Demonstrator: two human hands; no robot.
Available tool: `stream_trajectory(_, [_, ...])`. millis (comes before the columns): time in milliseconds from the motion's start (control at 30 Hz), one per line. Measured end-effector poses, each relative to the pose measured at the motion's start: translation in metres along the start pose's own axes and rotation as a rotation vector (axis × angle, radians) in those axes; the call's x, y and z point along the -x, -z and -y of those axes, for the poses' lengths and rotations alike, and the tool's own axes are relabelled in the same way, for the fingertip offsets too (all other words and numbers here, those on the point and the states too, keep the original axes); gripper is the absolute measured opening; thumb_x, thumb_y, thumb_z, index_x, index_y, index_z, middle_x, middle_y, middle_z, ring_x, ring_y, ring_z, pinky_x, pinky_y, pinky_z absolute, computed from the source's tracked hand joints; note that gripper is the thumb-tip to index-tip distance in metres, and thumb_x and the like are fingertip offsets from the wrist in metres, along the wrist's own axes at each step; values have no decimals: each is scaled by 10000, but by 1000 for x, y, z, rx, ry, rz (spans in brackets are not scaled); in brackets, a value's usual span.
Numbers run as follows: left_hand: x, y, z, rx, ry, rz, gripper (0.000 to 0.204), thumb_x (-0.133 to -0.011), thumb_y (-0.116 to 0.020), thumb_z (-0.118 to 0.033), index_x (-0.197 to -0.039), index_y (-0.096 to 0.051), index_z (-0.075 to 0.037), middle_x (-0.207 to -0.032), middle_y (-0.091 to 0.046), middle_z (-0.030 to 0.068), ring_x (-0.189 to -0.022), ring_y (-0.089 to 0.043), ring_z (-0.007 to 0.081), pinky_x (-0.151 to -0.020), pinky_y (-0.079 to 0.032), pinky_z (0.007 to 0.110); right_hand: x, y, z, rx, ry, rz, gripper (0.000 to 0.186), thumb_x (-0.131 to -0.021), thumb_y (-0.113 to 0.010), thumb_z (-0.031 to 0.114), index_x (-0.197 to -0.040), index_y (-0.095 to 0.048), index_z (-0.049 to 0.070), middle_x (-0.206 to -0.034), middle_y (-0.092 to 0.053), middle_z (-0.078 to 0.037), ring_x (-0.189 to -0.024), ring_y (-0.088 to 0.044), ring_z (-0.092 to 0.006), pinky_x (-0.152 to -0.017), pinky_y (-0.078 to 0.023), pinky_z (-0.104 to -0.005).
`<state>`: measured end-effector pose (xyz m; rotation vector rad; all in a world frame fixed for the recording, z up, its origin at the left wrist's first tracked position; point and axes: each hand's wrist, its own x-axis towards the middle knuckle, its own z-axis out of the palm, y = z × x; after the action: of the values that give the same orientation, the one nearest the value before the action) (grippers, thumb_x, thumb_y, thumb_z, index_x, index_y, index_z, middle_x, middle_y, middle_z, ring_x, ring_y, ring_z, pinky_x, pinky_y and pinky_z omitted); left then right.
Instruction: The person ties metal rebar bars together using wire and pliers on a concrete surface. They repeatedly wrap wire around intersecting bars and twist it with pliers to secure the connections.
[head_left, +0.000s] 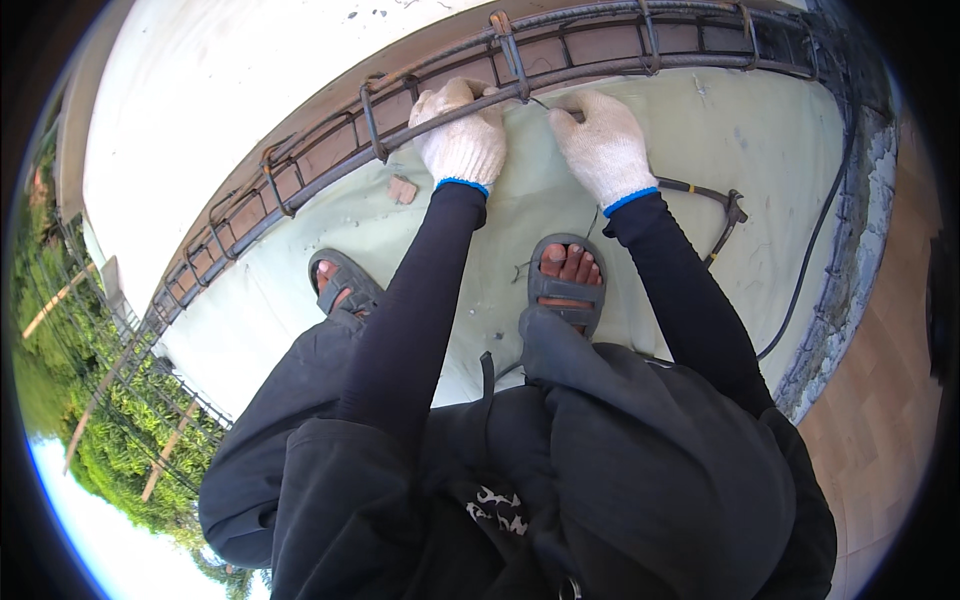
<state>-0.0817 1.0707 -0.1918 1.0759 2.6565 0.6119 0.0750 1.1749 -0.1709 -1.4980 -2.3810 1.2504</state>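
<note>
A long cage of rusty steel bars and stirrups [590,72] curves across the far side. My left hand [462,135], in a white knit glove with a blue cuff, is closed around the cage's near bar, its fingertips partly hidden by the steel. Just to the right, my right hand [602,148], gloved alike, is closed in a pinch at the near side of the cage. Between its thumb and fingers shows a short, dark, thin piece that looks like tie wire [541,103], reaching toward a stirrup joint. Black sleeves cover both forearms.
Pincers with black-and-yellow handles [712,200] lie right of my right hand. A broken brick piece [402,190] lies near my left wrist. My sandalled feet stand on a pale green surface [770,150]. A black cable [826,225] runs along the rough right edge; greenery shows at left.
</note>
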Motion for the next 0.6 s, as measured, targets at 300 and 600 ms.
stream_trajectory(300, [43,-28,-30,9,74,-420,155,-868,-833,-213,-976,-815,-104,-1035,-777,116,-1103,-701,356,-1159,-431,520,9,-7,4,19,17,-34,329,-1027,-680,305,-1166,-806,35,-1080,-814,-190,-1037,-783,-376,-941,-599,-461])
stream_trajectory(600, [50,-30,-24,274,-96,-433,241,-873,-832,-191,-1082,-810,-72,-1057,-770,128,-1126,-684,362,-1093,-463,509,10,-15,6,-141,147,19,358,-1008,-722,303,-1209,-814,22,-1117,-815,-219,-1045,-786,-371,-956,-599,-443])
